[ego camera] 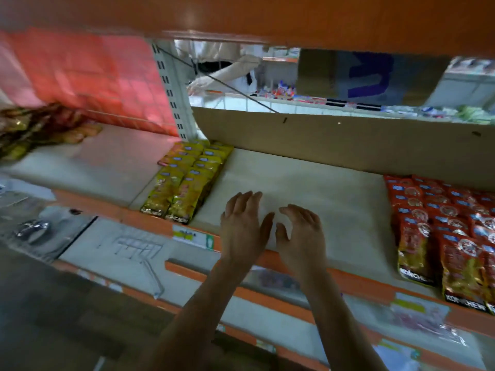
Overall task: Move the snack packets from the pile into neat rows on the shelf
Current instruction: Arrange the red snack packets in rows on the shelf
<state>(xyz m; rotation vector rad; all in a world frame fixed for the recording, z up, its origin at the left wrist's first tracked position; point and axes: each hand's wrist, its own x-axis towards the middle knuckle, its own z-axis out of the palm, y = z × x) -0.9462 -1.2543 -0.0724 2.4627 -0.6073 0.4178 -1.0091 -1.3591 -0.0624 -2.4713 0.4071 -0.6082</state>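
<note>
Fingers (245, 200) spread and empty above the shelf (308, 178), I'd fetch from the pile (32, 127) and butt each load squarely against the yellow rows (187, 180).

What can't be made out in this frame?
Head view:
Packet pile: motion-blurred, cut by left edge; count unclear.
Red packets: rows cut by right edge.
Yellow packets: back ones too blurred to count.
Left hand, right hand: whether they touch the shelf is unclear.

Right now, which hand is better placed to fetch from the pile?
Left, likely. Both are empty, but the left hand lies nearer the pile at far left on the shelf; the right hand would have to cross it.
</note>
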